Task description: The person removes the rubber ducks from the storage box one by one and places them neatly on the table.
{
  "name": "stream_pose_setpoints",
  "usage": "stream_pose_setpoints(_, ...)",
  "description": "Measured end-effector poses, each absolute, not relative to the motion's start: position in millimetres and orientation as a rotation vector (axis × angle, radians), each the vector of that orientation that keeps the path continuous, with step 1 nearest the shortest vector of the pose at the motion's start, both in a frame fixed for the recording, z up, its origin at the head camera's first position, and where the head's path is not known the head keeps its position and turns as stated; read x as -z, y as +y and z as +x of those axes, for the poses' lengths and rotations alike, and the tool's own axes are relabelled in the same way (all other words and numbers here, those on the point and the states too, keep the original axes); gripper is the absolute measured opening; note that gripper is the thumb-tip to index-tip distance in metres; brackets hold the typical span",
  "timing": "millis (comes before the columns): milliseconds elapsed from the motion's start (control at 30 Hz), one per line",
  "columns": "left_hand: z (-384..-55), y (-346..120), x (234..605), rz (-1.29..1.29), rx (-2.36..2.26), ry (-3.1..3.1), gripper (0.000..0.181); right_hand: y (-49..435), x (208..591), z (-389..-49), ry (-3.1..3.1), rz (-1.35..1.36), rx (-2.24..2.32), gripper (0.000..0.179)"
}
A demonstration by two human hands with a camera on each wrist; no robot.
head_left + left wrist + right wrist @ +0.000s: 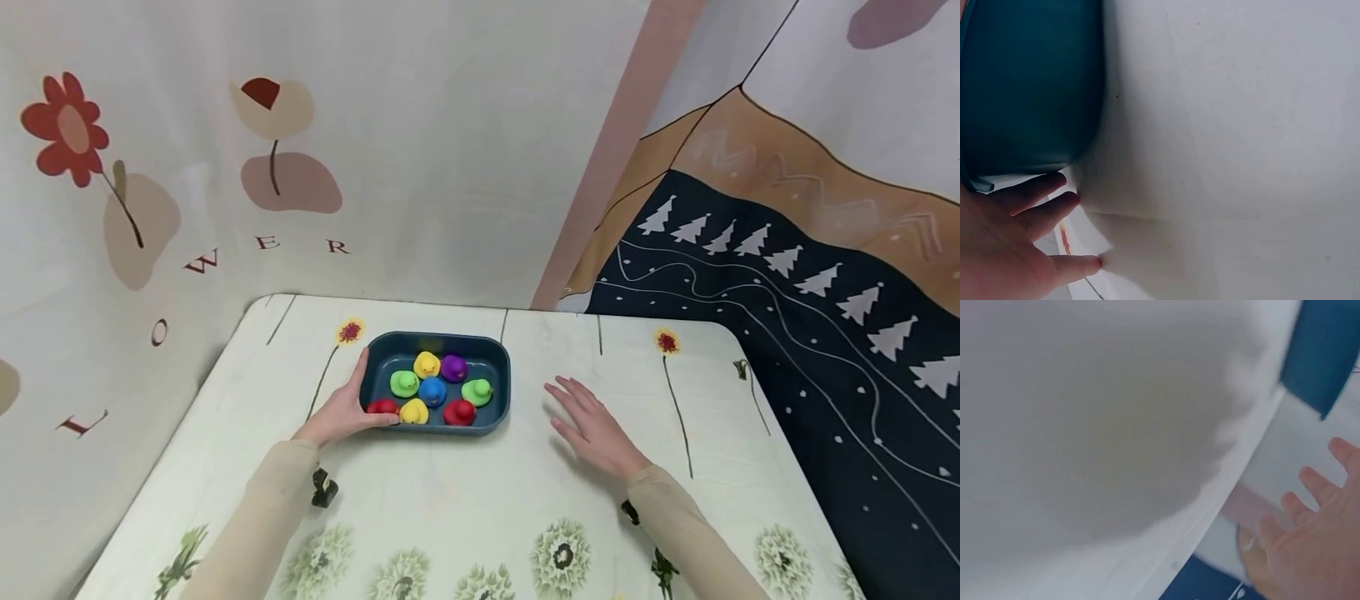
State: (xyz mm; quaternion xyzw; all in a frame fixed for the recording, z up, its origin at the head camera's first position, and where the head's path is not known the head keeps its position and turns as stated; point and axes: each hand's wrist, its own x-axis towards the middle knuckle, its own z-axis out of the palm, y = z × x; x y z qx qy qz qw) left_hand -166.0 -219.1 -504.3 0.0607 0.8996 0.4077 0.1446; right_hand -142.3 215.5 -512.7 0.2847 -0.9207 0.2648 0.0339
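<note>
A dark blue plastic bin (491,350) stands on the table, holding several small rubber ducks. Yellow (427,364) and purple ducks (453,367) are at the back, a blue duck (432,392) in the middle, green ducks (403,383) to either side, and red (459,412) and yellow ducks along the front. My left hand (343,417) grips the bin's left end, thumb along the front rim and fingers at the side; in the left wrist view the other fingers spread beside the bin wall (1029,87). Apart from the bin on its right, my right hand (596,429) holds nothing, its fingers extended.
The table (450,492) wears a white cloth printed with flowers. A pale printed curtain (450,167) rises behind and to the left, and a dark curtain with white trees (750,283) hangs to the right. Both sleeves reach in from the front.
</note>
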Motion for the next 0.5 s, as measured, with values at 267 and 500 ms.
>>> stream_pose_setpoints(267, -166, -220, 505, 0.166, -1.182, 2.594, 0.125, 173, 496, -152, -2.793, 0.996, -0.968, 0.05)
stream_pose_setpoints(500, -166, -219, 508, 0.169, -1.188, 2.606, 0.124, 140, 492, -155, -2.779, 1.148, -0.968, 0.047)
